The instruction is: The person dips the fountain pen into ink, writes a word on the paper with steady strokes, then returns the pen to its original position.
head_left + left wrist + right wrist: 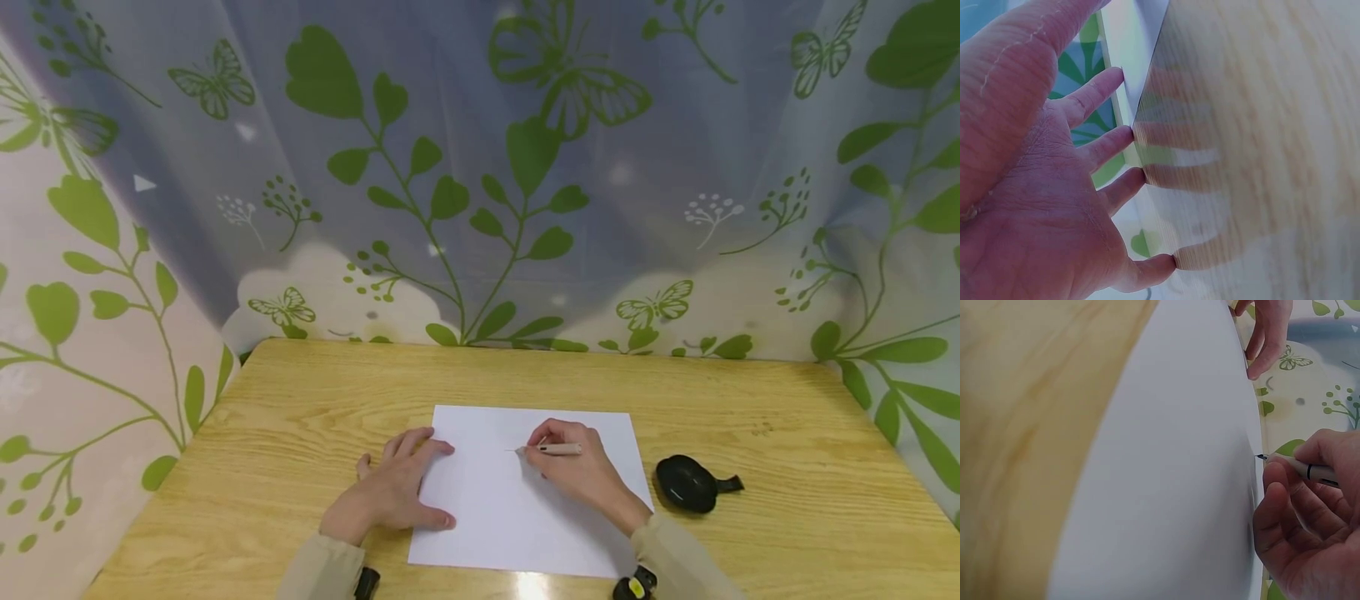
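Note:
A white sheet of paper (pixel 480 517) lies on the wooden table. My right hand (pixel 573 467) rests over its right half and pinches a pale beige fountain pen (pixel 562 449) between thumb and fingers. The pen's dark nib (pixel 1261 456) is right at the paper, at the end of a short thin line (pixel 509 451). At the sheet's left edge, my left hand (pixel 397 487) rests with fingers spread. Its thumb and index finger lie over the paper, and in the left wrist view several fingertips (pixel 1135 175) meet the table surface.
To the right of the paper sits a small black rounded object (pixel 686 483) with a short handle. The wooden table (pixel 315 400) reaches back to a curtain (pixel 465 167) with green leaves and butterflies, which also hangs along both sides.

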`<state>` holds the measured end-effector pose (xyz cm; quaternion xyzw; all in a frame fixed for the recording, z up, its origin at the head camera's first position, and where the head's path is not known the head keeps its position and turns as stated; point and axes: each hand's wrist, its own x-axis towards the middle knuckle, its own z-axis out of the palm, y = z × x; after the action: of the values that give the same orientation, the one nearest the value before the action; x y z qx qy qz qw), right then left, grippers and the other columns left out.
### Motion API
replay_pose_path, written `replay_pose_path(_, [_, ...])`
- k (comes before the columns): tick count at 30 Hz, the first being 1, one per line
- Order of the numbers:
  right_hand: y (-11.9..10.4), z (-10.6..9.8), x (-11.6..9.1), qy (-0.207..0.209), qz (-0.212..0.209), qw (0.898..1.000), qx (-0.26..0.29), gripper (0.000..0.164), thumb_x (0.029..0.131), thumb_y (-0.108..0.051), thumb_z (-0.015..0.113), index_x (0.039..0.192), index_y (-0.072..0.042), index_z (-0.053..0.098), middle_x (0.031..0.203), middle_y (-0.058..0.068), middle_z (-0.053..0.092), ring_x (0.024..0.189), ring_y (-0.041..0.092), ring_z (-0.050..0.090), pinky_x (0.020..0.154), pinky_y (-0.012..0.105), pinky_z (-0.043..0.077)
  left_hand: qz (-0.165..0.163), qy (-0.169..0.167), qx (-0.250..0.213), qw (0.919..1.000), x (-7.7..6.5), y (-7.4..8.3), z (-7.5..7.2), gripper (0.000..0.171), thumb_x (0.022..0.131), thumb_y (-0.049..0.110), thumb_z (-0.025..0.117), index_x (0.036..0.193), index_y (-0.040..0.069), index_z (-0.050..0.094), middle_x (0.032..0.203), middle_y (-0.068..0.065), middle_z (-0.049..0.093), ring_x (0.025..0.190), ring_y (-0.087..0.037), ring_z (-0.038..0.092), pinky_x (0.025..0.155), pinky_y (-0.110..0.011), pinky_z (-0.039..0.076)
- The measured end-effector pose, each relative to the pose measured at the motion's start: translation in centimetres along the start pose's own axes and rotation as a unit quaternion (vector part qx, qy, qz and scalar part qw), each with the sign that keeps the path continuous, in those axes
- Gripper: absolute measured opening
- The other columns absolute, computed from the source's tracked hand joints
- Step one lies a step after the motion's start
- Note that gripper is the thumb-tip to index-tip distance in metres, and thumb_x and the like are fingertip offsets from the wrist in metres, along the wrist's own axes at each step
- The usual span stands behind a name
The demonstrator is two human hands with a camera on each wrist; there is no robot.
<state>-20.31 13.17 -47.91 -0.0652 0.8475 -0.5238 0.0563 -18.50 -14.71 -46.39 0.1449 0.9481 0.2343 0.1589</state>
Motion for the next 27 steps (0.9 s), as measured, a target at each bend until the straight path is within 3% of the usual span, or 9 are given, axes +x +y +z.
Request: replay_pose_path(27, [0.20,-0.64,-0.30,0.002,-0.006,1.000,-0.015,0.004,0.089,-0.014,0.076,0.088,-0.012,0.072,0.070,0.007,0.072,0.057,0.016,0.063,0.050,0.024,0.045,-0.001,0.001,-0.004,1.0000,-0.07,0.04,0.03,0.080,0.072,0.048,0.090,0.140,0.030,0.052,0.165,-0.006,0.029,0.151,-0.043,0.024,0.103,-0.090,0.012])
